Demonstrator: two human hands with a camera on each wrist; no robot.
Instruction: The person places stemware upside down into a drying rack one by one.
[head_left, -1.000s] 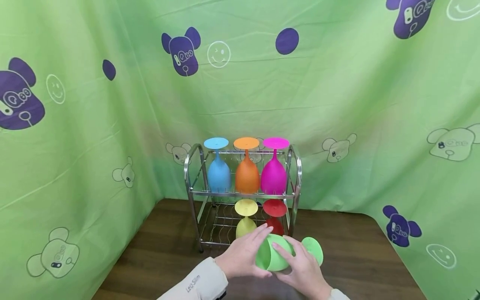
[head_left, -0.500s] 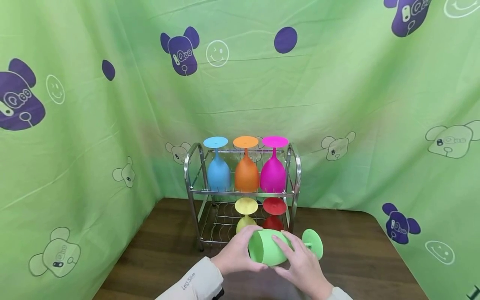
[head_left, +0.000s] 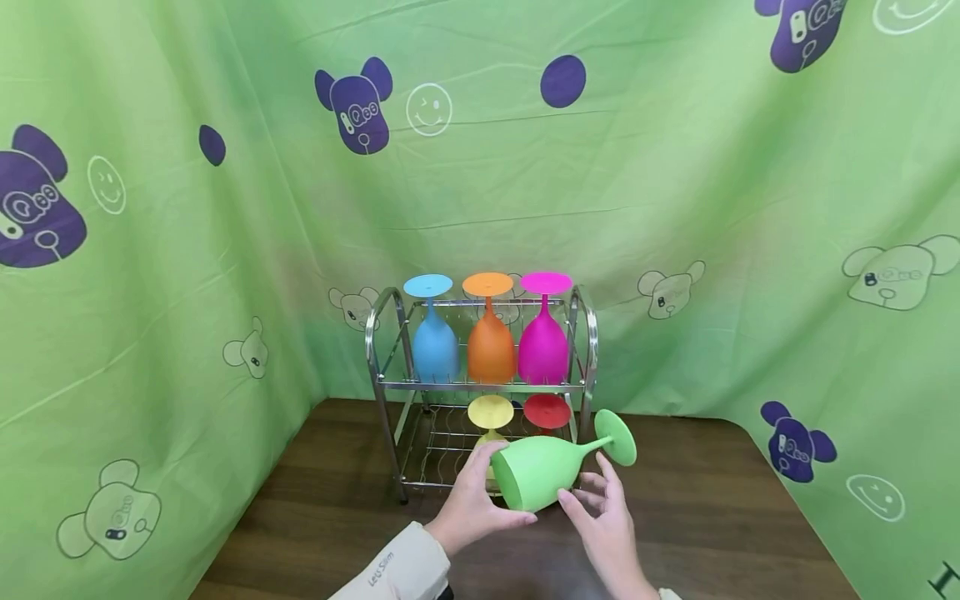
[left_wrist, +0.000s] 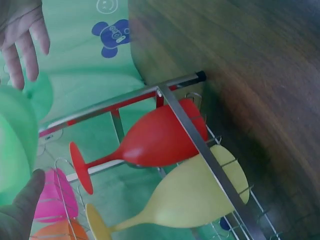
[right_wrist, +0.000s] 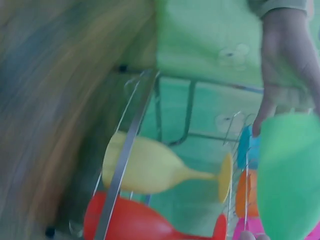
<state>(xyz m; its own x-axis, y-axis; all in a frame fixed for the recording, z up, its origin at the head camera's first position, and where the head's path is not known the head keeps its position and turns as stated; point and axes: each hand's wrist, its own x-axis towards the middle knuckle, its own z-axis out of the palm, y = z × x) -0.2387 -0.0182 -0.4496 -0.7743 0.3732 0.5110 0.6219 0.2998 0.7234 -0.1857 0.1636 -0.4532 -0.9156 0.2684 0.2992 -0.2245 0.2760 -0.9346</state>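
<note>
In the head view, a light green plastic goblet (head_left: pixel 543 471) is held tilted in front of the rack, mouth toward the left and foot up to the right. My left hand (head_left: pixel 474 507) grips its bowl near the rim, thumb below and fingers above. My right hand (head_left: pixel 609 529) is at the stem end of the bowl, its thumb by the bowl and its fingers extended near the stem. In the left wrist view those fingers look fairly straight beside the green goblet; contact is hard to tell.
A two-tier metal rack (head_left: pixel 480 386) stands on the wooden table (head_left: pixel 697 517). Upside down on its upper tier are blue (head_left: pixel 436 346), orange (head_left: pixel 491 350) and magenta (head_left: pixel 543 350) goblets. Yellow (left_wrist: pixel 200 192) and red (left_wrist: pixel 155 137) ones occupy the lower tier. Green patterned cloth (head_left: pixel 480 183) surrounds the table.
The green goblet has turned so its foot points higher, and its bowl has shifted slightly up and left. My right hand has loosened from around the bowl; my left keeps its grip.
</note>
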